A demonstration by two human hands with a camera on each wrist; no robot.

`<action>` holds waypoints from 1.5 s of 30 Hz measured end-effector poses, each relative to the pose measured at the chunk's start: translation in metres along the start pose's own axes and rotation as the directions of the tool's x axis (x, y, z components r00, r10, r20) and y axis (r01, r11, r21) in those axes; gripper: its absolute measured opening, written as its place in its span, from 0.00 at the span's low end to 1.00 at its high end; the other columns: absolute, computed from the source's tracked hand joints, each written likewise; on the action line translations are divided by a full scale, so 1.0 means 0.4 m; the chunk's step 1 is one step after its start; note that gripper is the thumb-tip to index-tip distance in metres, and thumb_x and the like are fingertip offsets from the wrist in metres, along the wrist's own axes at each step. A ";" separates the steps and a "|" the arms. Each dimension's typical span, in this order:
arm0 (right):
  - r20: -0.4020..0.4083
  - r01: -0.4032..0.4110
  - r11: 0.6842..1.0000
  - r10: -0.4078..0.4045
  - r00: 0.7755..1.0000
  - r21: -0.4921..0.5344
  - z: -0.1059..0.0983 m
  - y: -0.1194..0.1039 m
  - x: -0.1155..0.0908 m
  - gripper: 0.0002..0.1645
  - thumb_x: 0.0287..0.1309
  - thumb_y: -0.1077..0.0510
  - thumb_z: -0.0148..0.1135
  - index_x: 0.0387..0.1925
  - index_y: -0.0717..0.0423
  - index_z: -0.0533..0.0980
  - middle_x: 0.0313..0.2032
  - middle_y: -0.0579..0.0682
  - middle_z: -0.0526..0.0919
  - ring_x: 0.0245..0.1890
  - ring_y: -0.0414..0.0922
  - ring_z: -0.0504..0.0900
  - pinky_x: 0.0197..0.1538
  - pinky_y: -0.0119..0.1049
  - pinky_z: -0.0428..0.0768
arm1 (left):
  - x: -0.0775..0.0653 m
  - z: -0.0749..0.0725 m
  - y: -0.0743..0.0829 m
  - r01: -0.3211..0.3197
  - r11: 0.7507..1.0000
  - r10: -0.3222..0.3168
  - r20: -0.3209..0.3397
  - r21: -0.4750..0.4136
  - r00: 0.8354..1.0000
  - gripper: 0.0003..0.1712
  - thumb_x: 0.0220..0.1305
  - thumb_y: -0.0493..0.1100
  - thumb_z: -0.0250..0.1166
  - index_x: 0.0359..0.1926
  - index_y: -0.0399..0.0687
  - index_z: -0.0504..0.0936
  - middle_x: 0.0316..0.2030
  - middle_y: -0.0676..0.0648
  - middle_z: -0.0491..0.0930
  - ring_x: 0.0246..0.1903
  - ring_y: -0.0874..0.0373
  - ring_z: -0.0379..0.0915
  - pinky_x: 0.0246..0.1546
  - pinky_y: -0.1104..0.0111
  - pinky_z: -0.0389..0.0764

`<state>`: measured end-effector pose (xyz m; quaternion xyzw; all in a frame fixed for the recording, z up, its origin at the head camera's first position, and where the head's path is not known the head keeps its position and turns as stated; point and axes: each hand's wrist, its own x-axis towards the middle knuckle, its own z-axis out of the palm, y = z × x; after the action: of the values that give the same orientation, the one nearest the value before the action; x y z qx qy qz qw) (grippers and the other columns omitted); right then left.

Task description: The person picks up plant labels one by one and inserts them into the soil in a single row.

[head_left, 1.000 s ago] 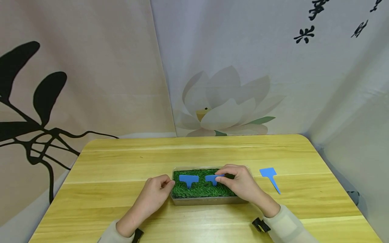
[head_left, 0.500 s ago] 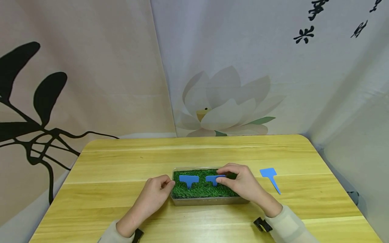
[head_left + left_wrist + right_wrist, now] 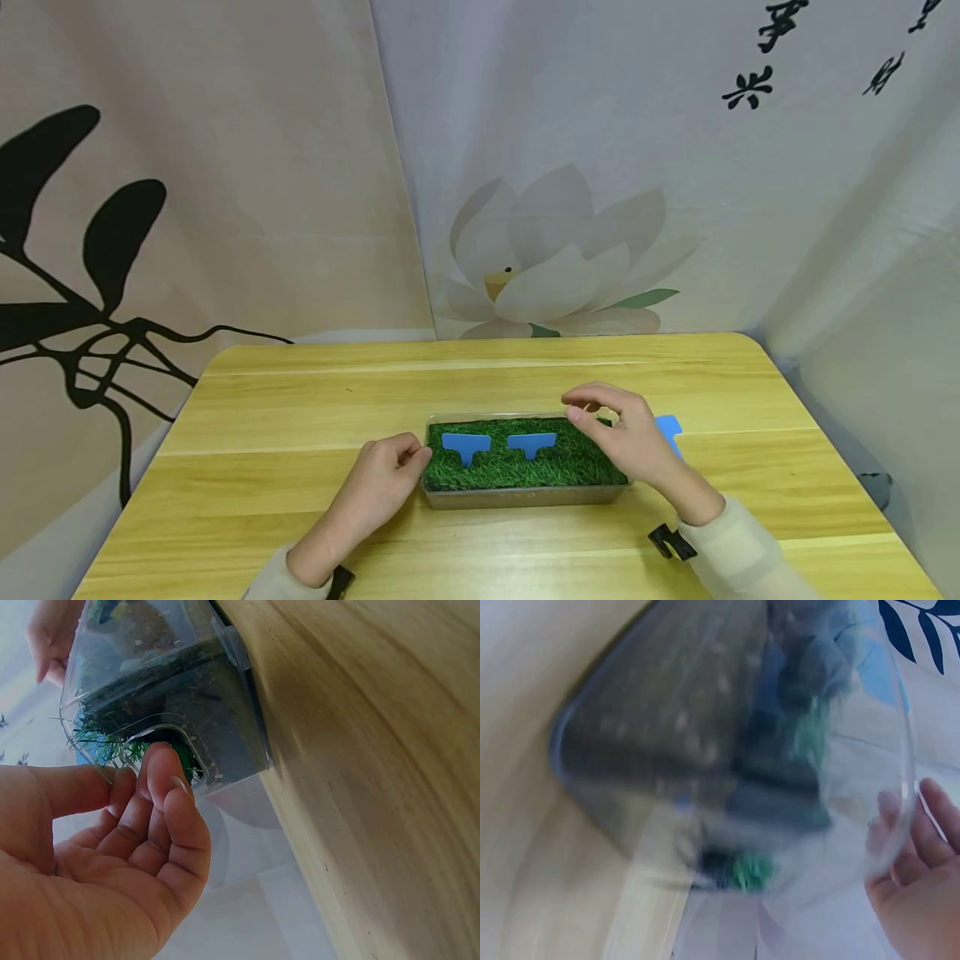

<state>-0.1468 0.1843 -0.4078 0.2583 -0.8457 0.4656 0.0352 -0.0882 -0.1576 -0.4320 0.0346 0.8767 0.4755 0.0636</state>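
Observation:
A clear plastic box [image 3: 525,498] filled with green artificial grass [image 3: 498,477] sits near the middle of the table. Two blue T-shaped plant labels, one on the left [image 3: 467,443] and one on the right [image 3: 532,442], stand upright in the grass. My left hand [image 3: 381,473] pinches the box's left rim between thumb and finger, as the left wrist view shows up close. Above the box's right end is my right hand [image 3: 633,437], fingers loosely bent with nothing between them. A third blue label [image 3: 669,427] lies on the table, partly hidden behind that hand.
The wooden table [image 3: 315,417] carries the box and the loose label. Behind it hangs a pale curtain [image 3: 300,208] printed with a lotus and dark leaves. Each wrist has a black strap mount, such as the right mount [image 3: 671,542].
My right hand has let go of the right-hand label in the grass and moved right, toward the loose label. The left hand has stayed at the box rim.

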 end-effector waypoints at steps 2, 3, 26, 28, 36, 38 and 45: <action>-0.015 0.013 1.000 -0.013 1.000 -0.019 -0.015 0.003 0.000 0.14 0.73 0.62 0.64 0.56 0.51 0.84 0.50 0.45 0.87 0.45 0.40 0.82 0.47 0.43 0.81 | 0.000 -0.001 0.001 0.002 1.000 -0.002 0.002 0.001 1.000 0.20 0.76 0.37 0.63 0.22 0.49 0.76 0.15 0.54 0.67 0.14 0.65 0.53 0.21 0.72 0.61; -0.022 0.013 0.999 -0.013 1.000 -0.030 -0.023 0.005 0.000 0.15 0.73 0.62 0.63 0.57 0.51 0.84 0.51 0.46 0.87 0.46 0.41 0.82 0.48 0.44 0.81 | 0.001 -0.001 0.001 0.003 1.000 -0.003 0.004 0.001 1.000 0.20 0.76 0.37 0.63 0.22 0.49 0.76 0.15 0.54 0.67 0.14 0.65 0.52 0.21 0.72 0.61; 0.036 -0.132 0.964 0.144 0.989 -0.233 -0.178 0.092 -0.009 0.30 0.80 0.50 0.55 0.75 0.59 0.69 0.74 0.62 0.68 0.73 0.68 0.64 0.64 0.72 0.67 | -0.001 -0.001 0.000 -0.008 1.000 0.008 -0.008 0.005 1.000 0.20 0.76 0.38 0.64 0.22 0.49 0.76 0.14 0.55 0.66 0.13 0.65 0.52 0.21 0.71 0.61; 0.053 -0.148 0.956 0.166 0.985 -0.254 -0.184 0.102 -0.009 0.31 0.80 0.49 0.55 0.75 0.59 0.68 0.75 0.63 0.66 0.74 0.69 0.62 0.64 0.72 0.67 | -0.001 -0.002 0.001 -0.001 1.000 0.001 -0.006 0.006 1.000 0.20 0.76 0.38 0.64 0.22 0.49 0.76 0.14 0.55 0.66 0.13 0.65 0.52 0.20 0.71 0.61; 0.118 -0.212 0.916 0.265 0.957 -0.341 -0.203 0.149 -0.012 0.36 0.77 0.46 0.60 0.74 0.64 0.67 0.75 0.69 0.62 0.74 0.72 0.59 0.66 0.75 0.62 | -0.001 -0.001 0.000 0.000 1.000 0.000 0.004 0.004 1.000 0.19 0.76 0.38 0.64 0.23 0.49 0.76 0.15 0.54 0.66 0.14 0.64 0.52 0.20 0.71 0.61; 0.135 -0.213 0.908 0.277 0.952 -0.361 -0.206 0.161 -0.013 0.37 0.75 0.45 0.62 0.73 0.65 0.68 0.74 0.69 0.63 0.73 0.72 0.61 0.65 0.75 0.62 | 0.000 0.000 -0.001 0.000 1.000 0.000 0.002 0.007 1.000 0.19 0.76 0.38 0.64 0.23 0.49 0.76 0.15 0.54 0.67 0.14 0.64 0.53 0.20 0.71 0.61; 0.189 -0.200 0.883 0.303 0.934 -0.425 -0.221 0.199 -0.016 0.38 0.69 0.49 0.70 0.69 0.68 0.71 0.69 0.71 0.68 0.68 0.73 0.67 0.64 0.73 0.67 | 0.000 -0.002 -0.001 0.005 1.000 -0.005 -0.001 0.008 1.000 0.19 0.76 0.37 0.64 0.23 0.50 0.76 0.15 0.55 0.67 0.14 0.65 0.53 0.20 0.72 0.61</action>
<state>-0.1947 0.2924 -0.4212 0.1895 -0.9467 0.2478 -0.0809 -0.0883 -0.1587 -0.4319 0.0324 0.8788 0.4718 0.0640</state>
